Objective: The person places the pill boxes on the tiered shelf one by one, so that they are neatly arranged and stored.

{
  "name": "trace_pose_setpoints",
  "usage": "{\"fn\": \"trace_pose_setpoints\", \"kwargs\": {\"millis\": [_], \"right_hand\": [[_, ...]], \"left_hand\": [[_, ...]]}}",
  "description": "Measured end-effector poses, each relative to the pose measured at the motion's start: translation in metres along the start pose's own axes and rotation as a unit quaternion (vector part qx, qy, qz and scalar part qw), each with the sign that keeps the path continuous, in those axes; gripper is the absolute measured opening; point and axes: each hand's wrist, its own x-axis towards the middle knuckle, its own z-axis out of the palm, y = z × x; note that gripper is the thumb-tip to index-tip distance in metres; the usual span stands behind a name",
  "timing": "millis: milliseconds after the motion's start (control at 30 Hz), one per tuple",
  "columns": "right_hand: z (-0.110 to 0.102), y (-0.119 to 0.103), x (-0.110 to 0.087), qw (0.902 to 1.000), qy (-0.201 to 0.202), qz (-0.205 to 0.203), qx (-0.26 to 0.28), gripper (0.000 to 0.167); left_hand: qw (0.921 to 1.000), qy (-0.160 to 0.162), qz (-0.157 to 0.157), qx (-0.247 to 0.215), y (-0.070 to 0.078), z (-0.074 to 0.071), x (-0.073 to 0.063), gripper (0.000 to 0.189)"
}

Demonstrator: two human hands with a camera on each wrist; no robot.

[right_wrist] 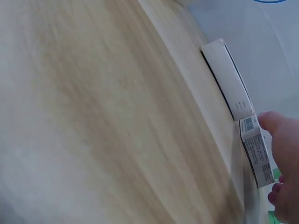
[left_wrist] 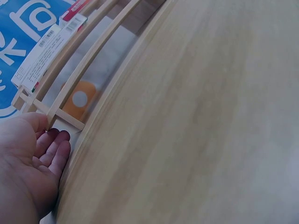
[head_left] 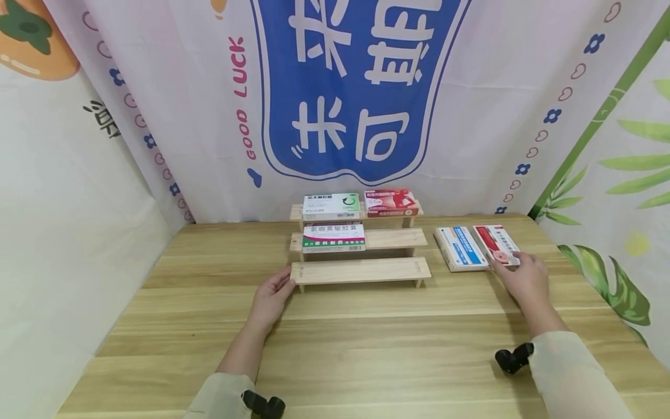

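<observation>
A three-step wooden display stand (head_left: 361, 270) stands mid-table, and my left hand (head_left: 272, 298) pinches the left end of its lowest step. In the left wrist view the thumb (left_wrist: 37, 121) lies against that end, with the fingers curled below. To the right, a red-and-white medicine box (head_left: 492, 240) lies flat on the table. My right hand (head_left: 526, 282) grips its near end, thumb on the left side and fingers at the right corner. Close beside it lies a blue-and-white medicine box (head_left: 460, 249); the right wrist view shows both boxes' printed edges.
On the top step sit a white-and-green medicine box (head_left: 331, 206) and a red medicine box (head_left: 391, 202). A white, pink and green box (head_left: 333, 237) occupies the middle step's left half. A printed curtain (head_left: 466, 145) hangs behind the wooden table (head_left: 356, 355).
</observation>
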Motion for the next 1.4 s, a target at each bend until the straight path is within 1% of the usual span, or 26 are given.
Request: {"fn": "trace_pose_setpoints", "kwargs": {"millis": [167, 333, 633, 767, 900, 1000, 1100, 1167, 1267, 1400], "right_hand": [[0.002, 0.008, 0.002, 0.9999, -0.007, -0.002, -0.010, 0.090], [0.002, 0.010, 0.003, 0.9999, -0.006, -0.004, -0.010, 0.090], [-0.006, 0.009, 0.000, 0.9997, 0.015, 0.012, 0.015, 0.085], [-0.013, 0.004, -0.005, 0.9991, 0.020, 0.005, 0.038, 0.087], [-0.021, -0.003, -0.013, 0.9971, 0.031, -0.031, 0.062, 0.087], [-0.026, -0.008, -0.020, 0.9954, 0.031, -0.055, 0.073, 0.087], [-0.030, -0.015, -0.027, 0.9925, 0.034, -0.084, 0.082, 0.083], [-0.032, -0.020, -0.031, 0.9893, 0.036, -0.110, 0.089, 0.079], [-0.034, -0.028, -0.039, 0.9835, 0.029, -0.150, 0.098, 0.073], [-0.034, -0.037, -0.050, 0.9764, 0.000, -0.191, 0.100, 0.069]], "left_hand": [[1.0000, -0.001, 0.001, -0.003, 0.000, 0.001, 0.000, 0.042], [1.0000, 0.001, 0.005, -0.001, 0.000, 0.002, 0.001, 0.042], [1.0000, -0.001, 0.007, -0.006, -0.002, 0.001, 0.002, 0.042], [0.9999, -0.002, 0.006, -0.010, -0.002, 0.001, 0.003, 0.042], [0.9999, -0.002, 0.007, -0.008, -0.001, 0.001, 0.003, 0.042], [0.9999, -0.001, 0.007, -0.008, -0.001, 0.000, 0.003, 0.042], [0.9999, -0.001, 0.007, -0.008, -0.001, 0.000, 0.003, 0.043], [1.0000, -0.002, 0.005, -0.007, -0.001, 0.000, 0.003, 0.043], [1.0000, -0.002, 0.004, -0.007, -0.001, 0.000, 0.003, 0.042], [1.0000, -0.003, 0.004, -0.007, -0.002, 0.000, 0.002, 0.042]]}}
